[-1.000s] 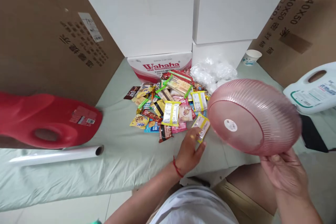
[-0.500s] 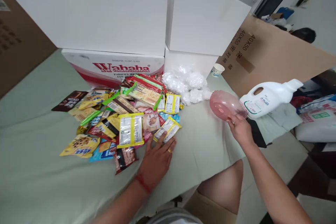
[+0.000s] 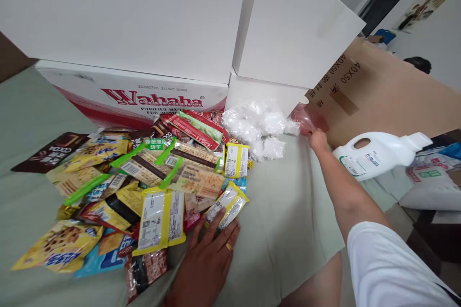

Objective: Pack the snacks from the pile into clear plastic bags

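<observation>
My right hand (image 3: 318, 140) pinches the near edge of a translucent pink bowl (image 3: 306, 119) at the back right of the cloth-covered table. The bowl stands just right of several clear plastic-wrapped bundles (image 3: 252, 122), its far side close to the cardboard panel. My left hand (image 3: 212, 254) lies palm down with fingers spread at the front of a heap of snack packets. Its fingertips touch a yellow-edged white packet (image 3: 228, 205). Left of that hand are a larger yellow-edged packet (image 3: 158, 220), a yellow cookie bag (image 3: 61, 244) and green-ended cracker packets (image 3: 196, 180).
A white detergent bottle (image 3: 374, 153) lies tilted at the right edge of the table. Behind the snacks runs a Wahaha carton (image 3: 144, 91) with white panels (image 3: 126, 14) above it. A brown cardboard sheet (image 3: 392, 100) walls the right side.
My right hand has carried the pink bowl away from me to the back, beside the plastic bundles, where it now covers most of the paper cup. My left hand stays by the packet. The view has shifted closer.
</observation>
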Demonstrator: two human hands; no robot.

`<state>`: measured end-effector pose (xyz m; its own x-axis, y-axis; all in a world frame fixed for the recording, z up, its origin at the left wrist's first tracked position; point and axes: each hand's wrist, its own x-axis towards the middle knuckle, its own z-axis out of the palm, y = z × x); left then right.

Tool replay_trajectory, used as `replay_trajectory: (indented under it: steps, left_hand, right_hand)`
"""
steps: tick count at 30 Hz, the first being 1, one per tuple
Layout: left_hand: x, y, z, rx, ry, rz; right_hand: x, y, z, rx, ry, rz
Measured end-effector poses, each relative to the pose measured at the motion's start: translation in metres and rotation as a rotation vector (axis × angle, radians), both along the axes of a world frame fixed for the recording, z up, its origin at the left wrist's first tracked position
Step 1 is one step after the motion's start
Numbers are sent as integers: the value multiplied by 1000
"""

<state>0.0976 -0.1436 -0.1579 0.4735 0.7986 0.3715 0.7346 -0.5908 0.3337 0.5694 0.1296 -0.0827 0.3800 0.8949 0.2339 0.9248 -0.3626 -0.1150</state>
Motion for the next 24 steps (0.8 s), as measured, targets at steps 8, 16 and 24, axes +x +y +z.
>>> replay_trajectory:
  steps: [8, 16, 24]
  left_hand:
    - [1, -2, 2, -94, -165, 33]
    - [-7, 5, 15, -149, -374, -34]
    - [-14, 14, 18, -440, -777, -25]
  right_hand:
    - [-49, -29, 5, 195, 105, 29]
    - [-148, -98, 4, 156, 639, 446]
    - [-186, -141, 15, 299, 1308, 315]
